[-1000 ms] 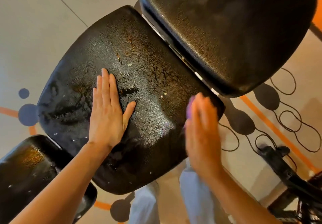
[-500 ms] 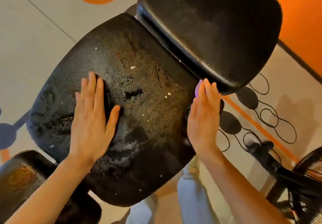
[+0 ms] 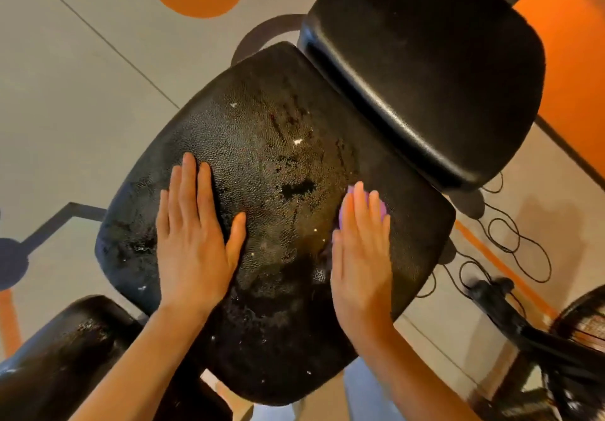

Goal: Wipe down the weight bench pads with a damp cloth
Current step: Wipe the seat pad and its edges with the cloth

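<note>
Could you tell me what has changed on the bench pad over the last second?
The right hand, pressing the purple cloth flat, slid from the seat pad's right edge inward onto its surface. The left hand stayed flat on the pad, bracing it. Nothing was picked up or released.

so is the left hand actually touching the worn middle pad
Touching. The head view shows the left hand laid flat, fingers straight, on the worn middle pad, with no gap visible under the palm.
</note>
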### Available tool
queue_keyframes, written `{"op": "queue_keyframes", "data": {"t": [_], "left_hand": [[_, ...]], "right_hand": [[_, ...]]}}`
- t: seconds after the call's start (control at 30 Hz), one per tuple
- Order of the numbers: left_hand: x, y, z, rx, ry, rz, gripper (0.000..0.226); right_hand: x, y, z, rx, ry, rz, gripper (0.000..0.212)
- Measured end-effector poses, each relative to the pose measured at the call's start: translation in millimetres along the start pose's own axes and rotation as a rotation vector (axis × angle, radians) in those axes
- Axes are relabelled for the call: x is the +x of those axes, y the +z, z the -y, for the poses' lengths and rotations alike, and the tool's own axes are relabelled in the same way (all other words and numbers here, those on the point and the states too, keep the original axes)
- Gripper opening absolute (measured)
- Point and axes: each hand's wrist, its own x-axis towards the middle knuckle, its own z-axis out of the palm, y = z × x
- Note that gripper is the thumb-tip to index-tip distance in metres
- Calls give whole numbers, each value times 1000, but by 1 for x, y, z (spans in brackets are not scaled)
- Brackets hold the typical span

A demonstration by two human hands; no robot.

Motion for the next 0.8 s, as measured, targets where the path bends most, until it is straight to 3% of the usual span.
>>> {"op": "queue_keyframes", "data": {"t": [0.1, 0.2, 0.27, 0.4, 0.47, 0.6, 0.67, 0.8], "left_hand": [[-1, 0, 0, 8, 3, -5, 74], [-1, 1, 1, 3, 7, 0, 74], [0, 1, 1, 5, 10, 5, 74], [0, 0, 1, -2, 6, 16, 75], [0, 0, 1, -8, 7, 22, 75], [0, 2, 1, -2, 2, 17, 74], [0, 2, 1, -1, 3, 19, 74], [0, 0, 1, 6, -8, 37, 76]], "right_hand": [[-7, -17, -24, -64, -242, 119, 52], [80, -16, -33, -38, 64, -3, 52], [92, -4, -18, -81, 203, -88, 47], [-12, -1, 3, -119, -173, 63, 50], [-13, -15, -13, -142, -280, 157, 52], [96, -7, -13, -76, 107, -14, 56], [90, 6, 5, -102, 149, -103, 50], [-13, 1, 23, -134, -208, 84, 53]]}}
